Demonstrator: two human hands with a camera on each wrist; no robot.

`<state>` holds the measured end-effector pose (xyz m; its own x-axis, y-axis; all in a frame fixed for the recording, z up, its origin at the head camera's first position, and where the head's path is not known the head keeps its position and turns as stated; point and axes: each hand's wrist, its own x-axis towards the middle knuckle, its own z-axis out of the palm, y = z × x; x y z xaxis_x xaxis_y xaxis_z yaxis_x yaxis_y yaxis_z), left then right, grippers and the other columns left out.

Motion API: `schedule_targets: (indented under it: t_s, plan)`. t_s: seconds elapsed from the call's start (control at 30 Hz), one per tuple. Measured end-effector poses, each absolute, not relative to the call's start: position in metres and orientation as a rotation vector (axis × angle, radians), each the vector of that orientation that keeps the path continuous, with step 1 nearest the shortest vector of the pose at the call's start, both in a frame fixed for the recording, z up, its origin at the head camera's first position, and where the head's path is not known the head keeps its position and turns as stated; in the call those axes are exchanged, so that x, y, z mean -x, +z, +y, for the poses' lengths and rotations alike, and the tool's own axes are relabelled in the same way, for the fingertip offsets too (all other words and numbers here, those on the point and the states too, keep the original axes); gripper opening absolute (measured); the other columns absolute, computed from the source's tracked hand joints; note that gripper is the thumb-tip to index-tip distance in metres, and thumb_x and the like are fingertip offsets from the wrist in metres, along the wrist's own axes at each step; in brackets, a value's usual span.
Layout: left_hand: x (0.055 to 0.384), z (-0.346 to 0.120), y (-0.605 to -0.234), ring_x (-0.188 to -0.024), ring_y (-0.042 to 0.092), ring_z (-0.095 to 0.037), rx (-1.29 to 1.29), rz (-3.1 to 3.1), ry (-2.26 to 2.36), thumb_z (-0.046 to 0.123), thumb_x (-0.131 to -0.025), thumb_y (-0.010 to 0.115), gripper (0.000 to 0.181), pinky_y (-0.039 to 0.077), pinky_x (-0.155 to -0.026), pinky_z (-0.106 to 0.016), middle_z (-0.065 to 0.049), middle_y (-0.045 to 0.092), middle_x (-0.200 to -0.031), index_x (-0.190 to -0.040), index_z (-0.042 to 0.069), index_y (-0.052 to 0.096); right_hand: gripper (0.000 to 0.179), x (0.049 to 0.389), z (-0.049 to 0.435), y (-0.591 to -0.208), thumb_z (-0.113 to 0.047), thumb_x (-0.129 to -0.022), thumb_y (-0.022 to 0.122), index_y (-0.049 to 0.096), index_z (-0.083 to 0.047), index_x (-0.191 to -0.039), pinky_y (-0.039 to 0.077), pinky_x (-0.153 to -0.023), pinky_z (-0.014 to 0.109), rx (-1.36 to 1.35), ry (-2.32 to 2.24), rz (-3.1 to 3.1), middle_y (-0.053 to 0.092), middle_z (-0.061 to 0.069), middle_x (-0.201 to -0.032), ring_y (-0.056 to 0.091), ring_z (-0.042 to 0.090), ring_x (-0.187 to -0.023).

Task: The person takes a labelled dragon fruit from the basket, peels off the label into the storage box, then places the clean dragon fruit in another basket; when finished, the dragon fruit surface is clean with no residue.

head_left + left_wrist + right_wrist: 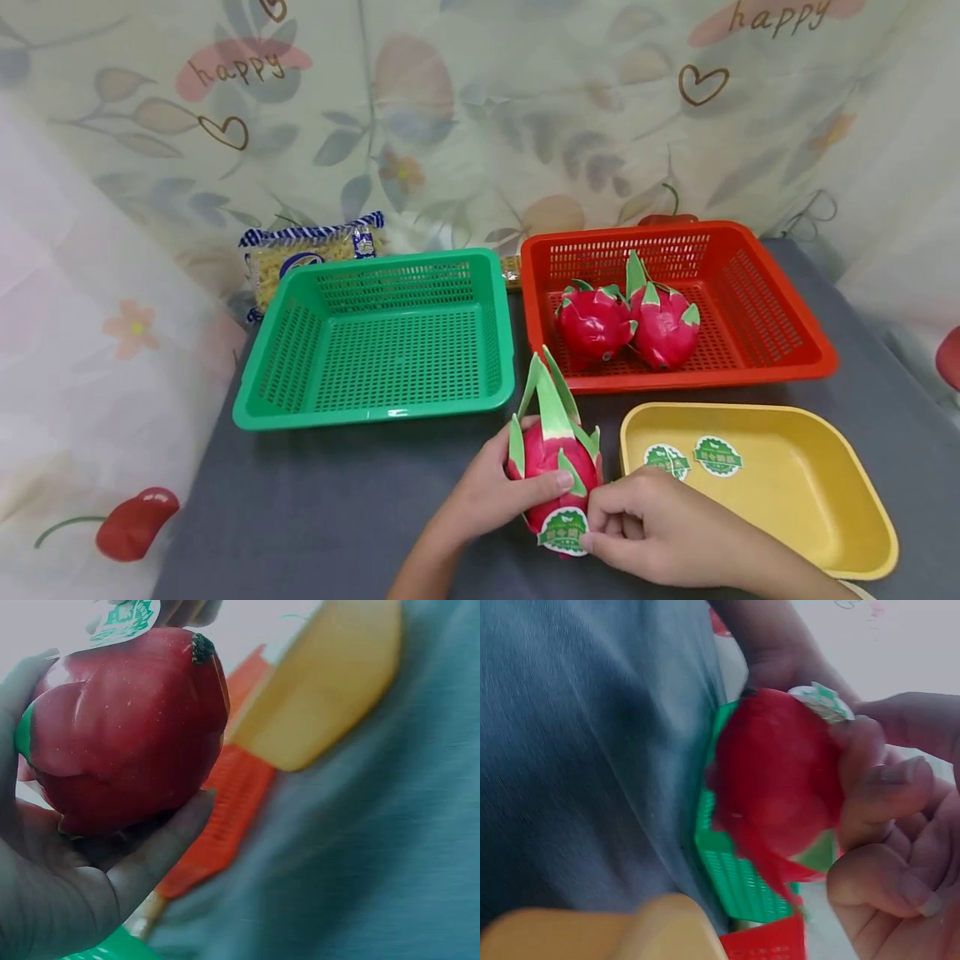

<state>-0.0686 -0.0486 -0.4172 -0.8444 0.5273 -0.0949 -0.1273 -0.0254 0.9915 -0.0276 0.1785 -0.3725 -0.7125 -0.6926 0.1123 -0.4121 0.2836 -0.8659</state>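
A pink dragon fruit with long green leaf tips is gripped by my left hand, thumb across its front. On its lower end sits a round green-and-white sticker. The thumb and index finger of my right hand pinch that sticker's right edge. In the left wrist view, the sticker stands partly off the dragon fruit. The right wrist view has the fruit beside my right hand's curled fingers. How much of the sticker adheres is hidden.
A yellow tray at the right holds two round stickers. Two more dragon fruits sit in the red basket behind. The green basket stands at the left, with a pasta bag behind it.
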Motion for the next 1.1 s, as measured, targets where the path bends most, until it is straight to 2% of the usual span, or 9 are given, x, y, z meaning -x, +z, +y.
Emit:
schedule_targets:
  t_s: [0.13,0.27,0.5,0.87,1.1]
  plan:
    - [0.060,-0.047,-0.430,-0.098,0.069,-0.023,-0.348,1.758,1.902,0.026,-0.086,0.077,0.049,0.056,-0.085,-0.035,-0.004,0.070,-0.111,-0.128,0.013,0.055,0.015,0.023,0.177,-0.378,-0.021,-0.094,0.073,0.067,-0.028,-0.082,0.044,-0.049,0.019,0.916,-1.377,2.193,0.054,-0.018,-0.062,0.046,-0.007,-0.051]
    - [0.056,-0.049,-0.438,-0.097,0.068,-0.021,-0.239,1.797,1.873,0.029,-0.085,0.078,0.052,0.055,-0.085,-0.033,-0.003,0.069,-0.110,-0.128,0.012,0.054,0.011,0.021,0.174,-0.384,-0.026,-0.094,0.072,0.068,-0.026,-0.084,0.047,-0.053,0.020,0.780,-1.360,2.164,0.057,-0.017,-0.063,0.052,-0.002,-0.054]
    - [0.063,-0.052,-0.449,-0.098,0.068,-0.023,-0.221,1.802,1.901,0.027,-0.084,0.079,0.059,0.056,-0.084,-0.035,-0.004,0.069,-0.111,-0.135,0.014,0.053,0.017,0.019,0.169,-0.396,-0.021,-0.093,0.073,0.065,-0.024,-0.078,0.041,-0.047,0.018,0.712,-1.426,2.203,0.053,-0.015,-0.060,0.047,-0.002,-0.051]
    - [0.059,-0.049,-0.460,-0.098,0.068,-0.022,-0.203,1.703,1.904,0.023,-0.085,0.077,0.051,0.056,-0.083,-0.033,-0.005,0.069,-0.110,-0.131,0.013,0.058,0.017,0.012,0.171,-0.396,-0.022,-0.095,0.070,0.065,-0.010,-0.083,0.042,-0.051,0.018,0.356,-1.497,1.894,0.060,0.005,-0.064,0.053,0.008,-0.054]
    - [0.057,-0.046,-0.467,-0.096,0.069,-0.023,-0.203,1.699,1.928,0.024,-0.085,0.077,0.048,0.056,-0.083,-0.034,-0.006,0.070,-0.108,-0.128,0.012,0.059,0.019,0.010,0.170,-0.401,-0.017,-0.096,0.068,0.064,-0.006,-0.080,0.042,-0.045,0.019,0.341,-1.559,1.878,0.061,0.004,-0.061,0.052,0.007,-0.046]
